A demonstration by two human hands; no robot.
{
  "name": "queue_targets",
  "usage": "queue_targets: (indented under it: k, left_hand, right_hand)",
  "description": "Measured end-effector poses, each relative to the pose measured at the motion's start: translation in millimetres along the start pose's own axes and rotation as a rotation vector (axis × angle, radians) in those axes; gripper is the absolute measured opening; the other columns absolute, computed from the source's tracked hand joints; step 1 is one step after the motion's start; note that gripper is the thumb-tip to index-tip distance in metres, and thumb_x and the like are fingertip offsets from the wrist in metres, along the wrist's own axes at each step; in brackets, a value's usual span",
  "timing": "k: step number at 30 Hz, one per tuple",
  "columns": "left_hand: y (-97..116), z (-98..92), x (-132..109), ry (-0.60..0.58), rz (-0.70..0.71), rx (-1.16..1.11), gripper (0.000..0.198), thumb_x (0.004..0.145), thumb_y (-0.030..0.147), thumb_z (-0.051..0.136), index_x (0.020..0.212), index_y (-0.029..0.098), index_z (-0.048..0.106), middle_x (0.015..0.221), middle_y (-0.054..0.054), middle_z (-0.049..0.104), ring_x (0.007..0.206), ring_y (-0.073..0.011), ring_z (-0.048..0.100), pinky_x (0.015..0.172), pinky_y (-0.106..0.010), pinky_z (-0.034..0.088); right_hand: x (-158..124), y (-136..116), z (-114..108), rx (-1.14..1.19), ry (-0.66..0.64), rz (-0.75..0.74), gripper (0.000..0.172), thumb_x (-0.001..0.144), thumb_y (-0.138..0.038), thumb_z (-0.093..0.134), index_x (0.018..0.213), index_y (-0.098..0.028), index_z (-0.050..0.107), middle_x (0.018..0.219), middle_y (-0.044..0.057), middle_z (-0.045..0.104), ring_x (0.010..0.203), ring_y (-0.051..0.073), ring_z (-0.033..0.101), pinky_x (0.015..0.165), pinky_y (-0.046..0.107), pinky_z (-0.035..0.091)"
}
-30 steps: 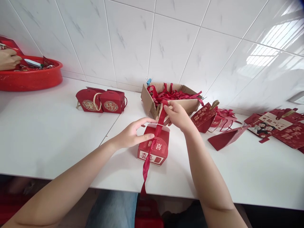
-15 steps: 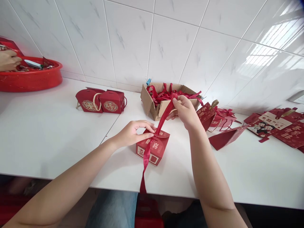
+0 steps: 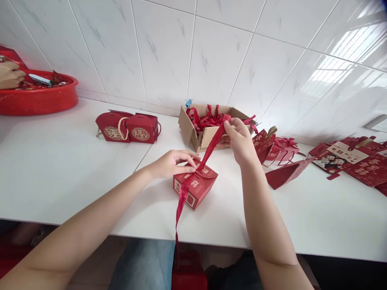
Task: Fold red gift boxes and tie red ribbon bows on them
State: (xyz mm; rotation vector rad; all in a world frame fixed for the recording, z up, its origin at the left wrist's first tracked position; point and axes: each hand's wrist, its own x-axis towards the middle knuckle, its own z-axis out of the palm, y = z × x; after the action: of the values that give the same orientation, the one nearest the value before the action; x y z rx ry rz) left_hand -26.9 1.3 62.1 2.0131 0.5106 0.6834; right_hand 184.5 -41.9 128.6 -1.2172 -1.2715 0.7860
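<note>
A small red gift box (image 3: 196, 187) with printed lettering stands on the white table, turned at an angle. A red satin ribbon (image 3: 211, 147) runs through its top. One end is pulled up and away from me, while the other hangs over the front face and past the table edge. My right hand (image 3: 240, 139) pinches the raised end between thumb and fingers, in front of the cardboard box. My left hand (image 3: 178, 163) is closed on the top of the gift box, thumb and fingertips pressing it beside the ribbon.
An open cardboard box (image 3: 189, 129) full of red ribbons stands by the tiled wall. Two red boxes (image 3: 142, 129) with rope handles sit left of it. At right lie several red boxes and flat cards (image 3: 367, 165). Another person's hand (image 3: 10, 75) reaches into a red basket (image 3: 39, 100).
My right hand has drawn the ribbon slightly farther up and right. The gift box has turned a little, and the hanging ribbon end has swung left and twisted.
</note>
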Motion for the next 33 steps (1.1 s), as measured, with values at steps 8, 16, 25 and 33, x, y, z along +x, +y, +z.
queue_targets:
  k: [8,16,25,33]
  left_hand:
    - [-3,-18.7,55,-0.371,-0.028,-0.066,0.013,0.061,0.029,0.079,0.072,0.022,0.076,0.12,-0.009,0.067,0.106,-0.0272,0.065,0.087,-0.037,0.053]
    - [27,-6.4,51,-0.068,0.02,0.093,0.023,0.06,0.031,0.078,0.08,0.022,0.072,0.114,-0.006,0.066,0.112,-0.0246,0.058,0.099,-0.038,0.043]
    - [26,6.8,-67,0.277,-0.267,0.184,0.032,0.075,0.05,0.066,0.084,0.019,0.064,0.085,-0.004,0.065,0.078,-0.0187,0.059,0.066,-0.027,0.044]
    - [-6,34.6,-88,0.057,-0.234,0.367,0.038,0.067,0.054,0.071,0.079,0.018,0.068,0.09,-0.009,0.062,0.09,-0.0257,0.057,0.079,-0.035,0.047]
  right_hand:
    - [-29,51,-14,0.375,0.067,0.033,0.035,0.082,-0.057,0.055,0.089,-0.023,0.053,0.092,0.004,0.067,0.086,0.017,0.066,0.077,0.031,0.051]
    - [-85,76,8,0.262,-0.134,0.171,0.054,0.078,-0.047,0.065,0.127,-0.03,0.049,0.137,0.004,0.053,0.129,0.022,0.047,0.104,0.036,0.043]
    - [-107,69,26,0.237,0.051,0.187,0.057,0.074,-0.048,0.069,0.125,-0.032,0.047,0.14,0.007,0.047,0.127,0.024,0.048,0.096,0.038,0.049]
    - [-112,72,31,0.356,0.202,0.199,0.043,0.079,-0.053,0.059,0.111,-0.025,0.052,0.127,0.009,0.056,0.118,0.022,0.056,0.092,0.033,0.047]
